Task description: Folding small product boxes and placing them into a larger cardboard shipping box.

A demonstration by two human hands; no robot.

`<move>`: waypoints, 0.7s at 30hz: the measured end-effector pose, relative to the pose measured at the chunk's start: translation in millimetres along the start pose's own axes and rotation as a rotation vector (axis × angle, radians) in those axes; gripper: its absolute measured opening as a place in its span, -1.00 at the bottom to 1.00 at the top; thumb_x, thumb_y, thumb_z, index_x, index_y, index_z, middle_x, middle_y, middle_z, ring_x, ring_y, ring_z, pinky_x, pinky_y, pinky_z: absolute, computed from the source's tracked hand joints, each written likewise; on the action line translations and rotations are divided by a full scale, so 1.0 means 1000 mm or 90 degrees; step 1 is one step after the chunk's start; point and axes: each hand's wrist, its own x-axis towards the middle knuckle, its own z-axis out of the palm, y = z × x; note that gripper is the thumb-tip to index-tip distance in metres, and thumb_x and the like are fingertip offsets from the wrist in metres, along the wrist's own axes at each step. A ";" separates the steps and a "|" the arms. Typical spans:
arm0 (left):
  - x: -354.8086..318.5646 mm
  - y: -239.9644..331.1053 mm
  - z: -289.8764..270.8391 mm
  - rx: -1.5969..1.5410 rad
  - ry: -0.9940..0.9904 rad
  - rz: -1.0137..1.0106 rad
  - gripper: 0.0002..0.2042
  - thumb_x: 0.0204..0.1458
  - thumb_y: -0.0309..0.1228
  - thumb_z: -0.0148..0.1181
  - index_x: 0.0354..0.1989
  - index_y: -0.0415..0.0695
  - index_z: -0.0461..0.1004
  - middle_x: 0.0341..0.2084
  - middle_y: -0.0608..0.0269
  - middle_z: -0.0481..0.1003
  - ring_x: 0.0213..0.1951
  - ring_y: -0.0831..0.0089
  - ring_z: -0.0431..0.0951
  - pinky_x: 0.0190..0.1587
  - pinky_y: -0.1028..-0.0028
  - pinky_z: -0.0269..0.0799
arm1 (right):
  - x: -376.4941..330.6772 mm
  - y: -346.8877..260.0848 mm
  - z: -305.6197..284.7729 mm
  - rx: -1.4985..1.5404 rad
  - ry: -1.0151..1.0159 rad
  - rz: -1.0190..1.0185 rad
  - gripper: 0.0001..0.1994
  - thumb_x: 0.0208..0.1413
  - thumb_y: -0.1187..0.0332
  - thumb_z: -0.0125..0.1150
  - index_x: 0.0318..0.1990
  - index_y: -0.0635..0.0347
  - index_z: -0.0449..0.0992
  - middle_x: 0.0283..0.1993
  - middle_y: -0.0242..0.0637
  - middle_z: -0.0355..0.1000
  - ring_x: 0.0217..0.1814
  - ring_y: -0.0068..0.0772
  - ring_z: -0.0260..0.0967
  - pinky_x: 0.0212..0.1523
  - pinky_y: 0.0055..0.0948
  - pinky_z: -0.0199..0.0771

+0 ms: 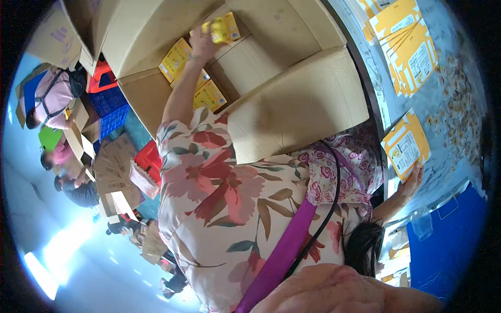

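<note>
My left hand [204, 46] reaches into a large open cardboard carton [297, 99]. Its fingers close on a small yellow box [225, 28] near the carton's far wall. More yellow boxes lie inside, one yellow box [176, 60] beside my wrist and another yellow box [210, 96] closer to my body, partly behind my forearm. Off to the right, my right hand [411, 181] grips the near edge of a flat yellow-and-white box [404, 148] at the worktable. Part of that grip is hidden beneath the flat box.
Stacked flat yellow boxes [412, 49] lie farther along the worktable [443, 115]. A blue surface [443, 240] lies at lower right. Left of the carton are a blue crate [112, 120], a red stool [102, 78], folded cardboard [117, 161] and several people at work.
</note>
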 end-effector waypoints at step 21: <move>0.020 0.006 0.015 -0.091 -0.133 -0.185 -0.18 0.02 -0.27 0.23 0.39 0.35 -0.19 0.40 0.04 -0.25 0.34 -0.26 -0.15 0.13 -0.24 0.18 | -0.005 0.002 -0.001 -0.019 0.001 -0.032 -0.71 0.19 0.27 0.15 -0.05 0.27 0.40 -0.11 -0.22 0.49 -0.13 -0.48 0.47 -0.16 -0.50 0.55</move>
